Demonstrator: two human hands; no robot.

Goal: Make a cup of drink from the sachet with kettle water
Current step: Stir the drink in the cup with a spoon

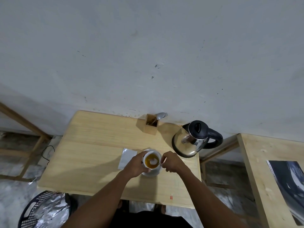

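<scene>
Between both hands, white ceramic cup (pixel 152 159) of amber drink: left fingers (pixel 144 168) wrapped its wall; right fingers (pixel 163 159) pinched thin metal spoon (pixel 155 162), handle lying rightward.

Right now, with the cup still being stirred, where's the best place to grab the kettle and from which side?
Take the kettle by its black loop handle, coming in from the right. The handle juts out on the side away from the cup, so the right hand would reach it without crossing the drink. The steel body is probably hot, so it is best avoided.
</scene>
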